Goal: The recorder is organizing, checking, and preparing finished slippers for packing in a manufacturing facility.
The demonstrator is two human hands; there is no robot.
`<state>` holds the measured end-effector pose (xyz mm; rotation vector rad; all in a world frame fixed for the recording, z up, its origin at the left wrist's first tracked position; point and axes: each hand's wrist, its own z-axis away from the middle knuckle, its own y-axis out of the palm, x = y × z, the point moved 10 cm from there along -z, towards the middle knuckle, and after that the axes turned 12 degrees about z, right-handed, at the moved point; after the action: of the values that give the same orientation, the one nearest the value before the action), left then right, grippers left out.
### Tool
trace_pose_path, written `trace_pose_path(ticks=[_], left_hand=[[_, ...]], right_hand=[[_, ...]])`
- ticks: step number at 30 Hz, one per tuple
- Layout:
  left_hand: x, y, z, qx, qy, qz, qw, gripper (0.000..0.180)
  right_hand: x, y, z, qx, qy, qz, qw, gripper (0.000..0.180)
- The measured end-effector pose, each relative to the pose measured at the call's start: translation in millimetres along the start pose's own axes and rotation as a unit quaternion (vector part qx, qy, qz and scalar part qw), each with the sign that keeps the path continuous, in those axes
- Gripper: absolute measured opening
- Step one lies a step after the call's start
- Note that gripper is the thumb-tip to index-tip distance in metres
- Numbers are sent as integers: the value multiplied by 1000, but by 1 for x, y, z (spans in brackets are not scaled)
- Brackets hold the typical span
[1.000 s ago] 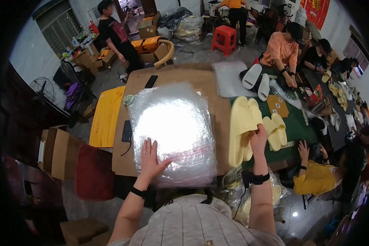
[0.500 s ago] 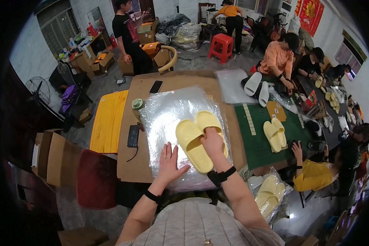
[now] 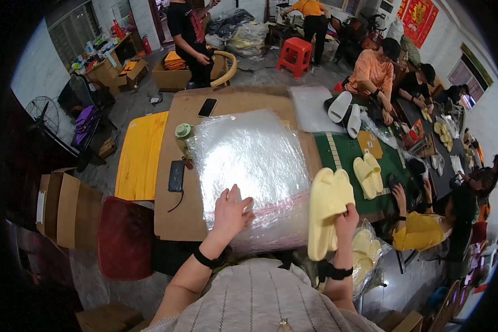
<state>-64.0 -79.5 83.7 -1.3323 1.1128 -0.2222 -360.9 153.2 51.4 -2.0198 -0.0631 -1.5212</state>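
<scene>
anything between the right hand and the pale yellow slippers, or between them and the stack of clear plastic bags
Nothing visible: the right hand grips the pale yellow slippers directly, and no object lies between them and the stack of clear plastic bags to their left. The left hand is over the stack's near left part.

Brown tabletop (image 3: 177, 227) bears clear bags (image 3: 257, 152) — and a phone (image 3: 207, 107).

The bag stack (image 3: 254, 157) lies left of the held slippers (image 3: 327, 207).
</scene>
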Motion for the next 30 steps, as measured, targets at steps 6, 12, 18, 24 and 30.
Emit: trace_pose_path(ticks=[6, 12, 18, 24, 30], left_hand=[[-11, -9, -7, -30, 80, 33, 996, 31], [-17, -2, -10, 5, 67, 67, 995, 29], [-10, -1, -12, -28, 82, 111, 990, 22], [-4, -11, -15, -83, 45, 161, 982, 9], [-21, -20, -19, -87, 35, 217, 972, 8]], right_hand=[[20, -27, 35, 27, 53, -153, 986, 23], [26, -29, 49, 39, 59, -166, 984, 28], [18, -22, 57, 45, 60, -156, 985, 25], [39, -14, 64, 57, 33, -158, 985, 22], [102, 19, 75, 155, -96, 121, 976, 24]])
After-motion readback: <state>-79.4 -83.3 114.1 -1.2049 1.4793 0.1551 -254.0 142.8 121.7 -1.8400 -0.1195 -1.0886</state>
